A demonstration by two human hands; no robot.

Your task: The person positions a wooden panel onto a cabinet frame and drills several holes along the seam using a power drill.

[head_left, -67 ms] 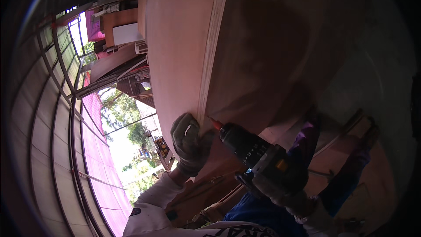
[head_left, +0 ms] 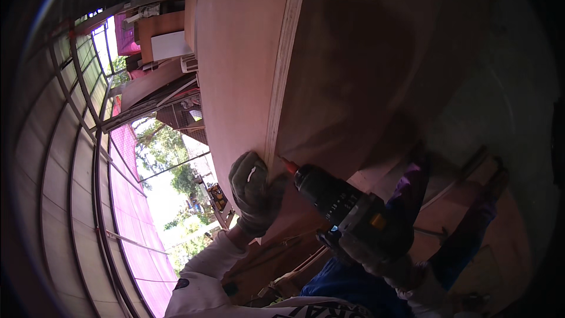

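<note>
My left hand (head_left: 253, 194), in a grey work glove, is closed at the near end of a tall reddish wooden panel (head_left: 241, 53). Its fingers curl against the panel's pale layered edge (head_left: 281, 76). In my gloved right hand (head_left: 362, 253) is a black cordless drill (head_left: 335, 191) with a small lit lamp. A red-collared bit (head_left: 288, 165) points up and left, its tip close to the corner where the edge meets a darker board (head_left: 335, 106). Whether the tip touches wood I cannot tell.
Leaning boards (head_left: 150, 85) and a white sheet (head_left: 169, 45) stand at the far left. A ribbed, translucent wall (head_left: 70, 159) curves along the left. Below the drill are my blue-clad legs (head_left: 341, 280); wooden pieces (head_left: 459, 182) lie at the right.
</note>
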